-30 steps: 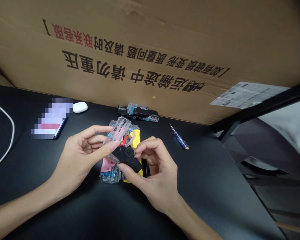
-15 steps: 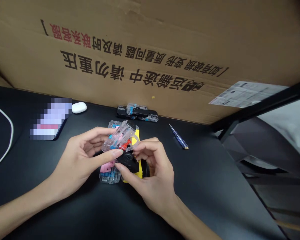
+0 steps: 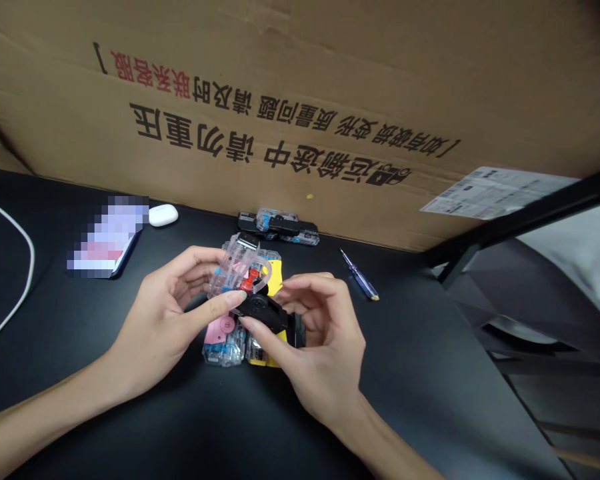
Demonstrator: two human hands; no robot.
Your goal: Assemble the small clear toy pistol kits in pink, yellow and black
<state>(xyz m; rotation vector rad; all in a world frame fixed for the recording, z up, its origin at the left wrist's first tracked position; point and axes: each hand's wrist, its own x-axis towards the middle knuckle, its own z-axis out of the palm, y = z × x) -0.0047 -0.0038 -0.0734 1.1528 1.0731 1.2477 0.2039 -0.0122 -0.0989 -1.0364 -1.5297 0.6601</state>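
My left hand (image 3: 167, 310) grips a toy gun with its thumb on top and fingers curled beneath. The toy gun has a clear plastic body (image 3: 227, 270), a red trigger inside a clear looped guard, and a black grip (image 3: 263, 312) angled down to the right. My right hand (image 3: 325, 333) is curled around the black grip, thumb along its lower edge; some of its fingertips are hidden behind it. Under the held toy lie a clear and pink toy gun (image 3: 221, 330) and a clear and yellow one (image 3: 274, 277), both partly covered.
More folded clear and black toy guns (image 3: 280, 227) lie by the cardboard box (image 3: 280, 80). A screwdriver (image 3: 360, 275) rests to the right. On the left are a phone (image 3: 105, 243), a white earbud case (image 3: 163, 215) and a white cable (image 3: 30, 267).
The clear body has turned more upright in my left hand. My right hand has shifted slightly right, its index finger now off the trigger guard, and more of the black grip shows.
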